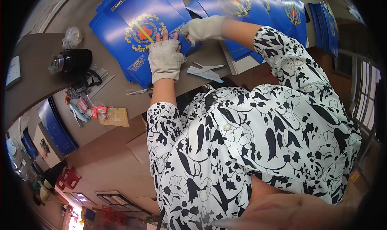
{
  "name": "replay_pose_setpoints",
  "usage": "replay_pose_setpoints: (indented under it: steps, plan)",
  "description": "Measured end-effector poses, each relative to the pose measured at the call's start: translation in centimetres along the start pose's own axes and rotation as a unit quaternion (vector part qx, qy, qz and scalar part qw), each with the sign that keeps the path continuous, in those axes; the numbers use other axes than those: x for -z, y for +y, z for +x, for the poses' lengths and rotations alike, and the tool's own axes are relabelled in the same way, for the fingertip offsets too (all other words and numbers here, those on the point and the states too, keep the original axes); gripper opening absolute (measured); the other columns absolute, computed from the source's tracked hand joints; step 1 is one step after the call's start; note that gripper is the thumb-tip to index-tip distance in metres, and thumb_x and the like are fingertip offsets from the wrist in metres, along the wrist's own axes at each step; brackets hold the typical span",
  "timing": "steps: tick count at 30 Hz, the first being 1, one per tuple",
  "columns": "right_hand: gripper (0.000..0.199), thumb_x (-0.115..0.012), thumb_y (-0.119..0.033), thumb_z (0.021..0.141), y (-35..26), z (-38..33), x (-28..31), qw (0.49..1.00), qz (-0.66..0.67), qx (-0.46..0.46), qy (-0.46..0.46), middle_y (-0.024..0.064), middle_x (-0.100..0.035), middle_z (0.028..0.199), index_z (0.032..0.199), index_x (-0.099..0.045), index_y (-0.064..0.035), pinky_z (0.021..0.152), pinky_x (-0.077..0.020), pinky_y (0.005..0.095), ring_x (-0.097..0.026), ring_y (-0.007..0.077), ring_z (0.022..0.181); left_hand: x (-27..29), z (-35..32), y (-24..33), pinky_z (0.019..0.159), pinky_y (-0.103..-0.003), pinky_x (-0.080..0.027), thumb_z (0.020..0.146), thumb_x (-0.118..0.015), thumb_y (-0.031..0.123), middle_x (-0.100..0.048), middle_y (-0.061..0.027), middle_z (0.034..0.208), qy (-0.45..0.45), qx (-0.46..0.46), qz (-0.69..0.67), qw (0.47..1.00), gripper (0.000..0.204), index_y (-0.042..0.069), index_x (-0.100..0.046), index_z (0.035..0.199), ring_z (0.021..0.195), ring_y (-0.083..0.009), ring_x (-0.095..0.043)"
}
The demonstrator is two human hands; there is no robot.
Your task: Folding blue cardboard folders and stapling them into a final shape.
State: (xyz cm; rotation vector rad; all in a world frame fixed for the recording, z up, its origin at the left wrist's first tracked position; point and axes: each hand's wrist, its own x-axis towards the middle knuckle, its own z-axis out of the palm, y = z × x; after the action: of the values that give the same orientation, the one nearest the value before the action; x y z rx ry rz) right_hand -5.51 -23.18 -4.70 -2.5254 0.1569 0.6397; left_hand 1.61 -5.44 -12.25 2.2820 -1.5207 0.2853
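Observation:
A stack of glossy blue printed sheets (109,26), with a gold wreath and a red emblem, lies on the grey table in front of me. My left hand (164,61), in a fingerless whitish work glove, rests flat on the top sheet with its fingers stretched out. Just right of it, at the stack's right edge, my right hand (203,30) is gloved too. Its fingers are curled closed near the sheet's edge, and what they hold is hidden. Close below lies a light blue and white two-armed hand tool (205,71). Scissors (139,92) lie near my left wrist.
More blue sheets (246,6) spread at the far right, above a white stack edge (246,64). On the left stand a black jar (74,61) and a clear plastic bag (72,37). Small red boxes (98,111) lie by a tan board (115,117).

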Motion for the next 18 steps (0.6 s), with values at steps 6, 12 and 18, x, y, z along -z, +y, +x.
replay_pose_setpoints:
  steps: [6,12,18]
  plan:
    - [0.025,-0.064,-0.013,0.064,-1.7,-2.5,-1.4,0.991,-0.073,0.016,0.113,0.0156,-0.064,0.083,0.088,-0.063,-0.0044,0.066,-0.0482,0.0398,-0.062,0.0330,0.079,0.1,-0.2,0.0,0.094,-0.047,-0.035,0.076,-0.060,0.024,-0.044,-0.0136,0.132,0.017,-0.005,-0.012,1.000,0.043,0.020,-0.056,0.119,0.121,-0.0366,-0.040]
    - [0.024,-0.066,-0.017,0.065,-3.4,-2.8,-0.9,0.973,-0.202,0.047,0.101,0.0156,-0.064,0.083,0.086,-0.064,-0.0049,0.068,-0.0498,0.0395,-0.062,0.0334,0.081,0.4,0.0,0.3,0.093,-0.047,-0.035,0.076,-0.061,0.024,-0.046,-0.0138,0.131,0.017,-0.008,-0.007,1.000,0.043,0.019,-0.056,0.119,0.119,-0.0363,-0.043]
    - [0.028,-0.068,-0.025,0.068,-4.1,-2.5,1.7,0.990,-0.139,-0.024,-0.025,0.0118,-0.063,0.073,0.083,-0.063,-0.0021,0.063,-0.0474,0.0356,-0.062,0.0274,0.072,0.6,-0.3,0.2,0.092,-0.046,-0.036,0.075,-0.061,0.023,-0.047,-0.0136,0.130,0.027,-0.009,-0.003,1.000,0.041,0.019,-0.057,0.117,0.119,-0.0359,-0.044]
